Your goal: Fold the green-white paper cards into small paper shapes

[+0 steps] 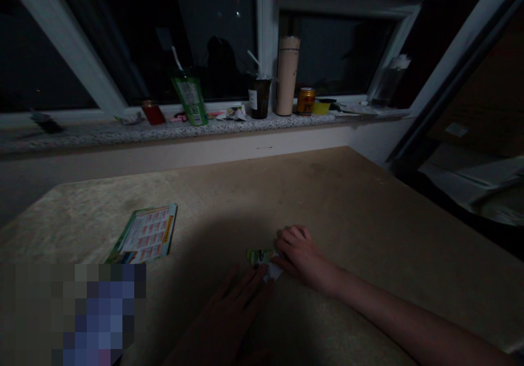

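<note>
On the tan tabletop lies a small folded piece of printed paper, green on one part and whitish on another. My right hand is closed over its right end, fingers curled and thumb against the paper. From the near side, my left hand reaches to the lower edge of the paper in deep shadow. Its fingers are stretched out and spread, with the tips touching the paper. Shadow and the fingers hide part of the folds.
A green-edged printed sheet lies on the left. Along the granite sill stand a green pouch, a dark cup with a straw, a pinkish flask, an orange can and a red jar. The lower left is pixelated.
</note>
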`<action>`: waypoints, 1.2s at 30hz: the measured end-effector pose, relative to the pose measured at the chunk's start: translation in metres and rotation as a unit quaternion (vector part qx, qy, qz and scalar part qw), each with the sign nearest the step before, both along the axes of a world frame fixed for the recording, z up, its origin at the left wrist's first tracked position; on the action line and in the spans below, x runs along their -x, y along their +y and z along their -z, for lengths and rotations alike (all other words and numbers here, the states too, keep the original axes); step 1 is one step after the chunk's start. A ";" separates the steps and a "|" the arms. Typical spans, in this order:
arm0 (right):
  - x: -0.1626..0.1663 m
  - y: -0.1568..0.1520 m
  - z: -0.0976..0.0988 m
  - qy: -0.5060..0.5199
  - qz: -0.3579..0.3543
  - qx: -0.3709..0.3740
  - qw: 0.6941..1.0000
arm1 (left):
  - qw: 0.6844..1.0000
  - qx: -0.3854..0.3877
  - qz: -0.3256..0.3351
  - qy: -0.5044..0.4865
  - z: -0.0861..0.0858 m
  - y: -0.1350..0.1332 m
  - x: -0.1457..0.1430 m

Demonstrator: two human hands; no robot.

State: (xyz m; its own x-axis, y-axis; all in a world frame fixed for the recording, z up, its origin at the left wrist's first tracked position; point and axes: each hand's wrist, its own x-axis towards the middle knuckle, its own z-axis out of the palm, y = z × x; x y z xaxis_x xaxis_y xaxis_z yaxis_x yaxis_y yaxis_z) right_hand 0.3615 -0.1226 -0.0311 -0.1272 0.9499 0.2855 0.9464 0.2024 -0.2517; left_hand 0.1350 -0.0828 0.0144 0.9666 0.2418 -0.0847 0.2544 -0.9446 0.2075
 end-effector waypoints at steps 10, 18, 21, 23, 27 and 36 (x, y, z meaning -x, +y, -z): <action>0.002 0.001 0.001 -0.030 -0.002 0.002 1.000 | 0.998 0.053 -0.032 0.001 -0.005 -0.002 0.003; 0.002 0.003 0.003 -0.026 0.004 0.007 1.000 | 0.999 0.049 -0.008 0.013 0.001 0.002 0.001; 0.002 0.004 0.002 -0.025 0.006 0.008 1.000 | 0.999 0.046 -0.009 0.015 -0.003 -0.001 -0.001; 0.002 0.004 0.001 -0.022 0.006 0.010 1.000 | 0.999 0.039 -0.019 0.016 -0.006 -0.003 -0.003; 0.003 0.004 0.000 -0.018 0.006 0.013 1.000 | 0.998 0.026 -0.021 0.046 -0.009 -0.006 -0.007; 0.003 0.003 -0.001 -0.023 0.010 0.014 1.000 | 0.999 0.025 -0.026 0.040 -0.006 -0.010 -0.008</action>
State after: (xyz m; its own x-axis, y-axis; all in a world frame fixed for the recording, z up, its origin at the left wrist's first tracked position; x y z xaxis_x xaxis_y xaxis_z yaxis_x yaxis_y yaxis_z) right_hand 0.3584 -0.1193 -0.0296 -0.1196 0.9601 0.2529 0.9609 0.1760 -0.2139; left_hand 0.1434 -0.0933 0.0204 0.9424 0.2854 -0.1745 0.3210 -0.9183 0.2318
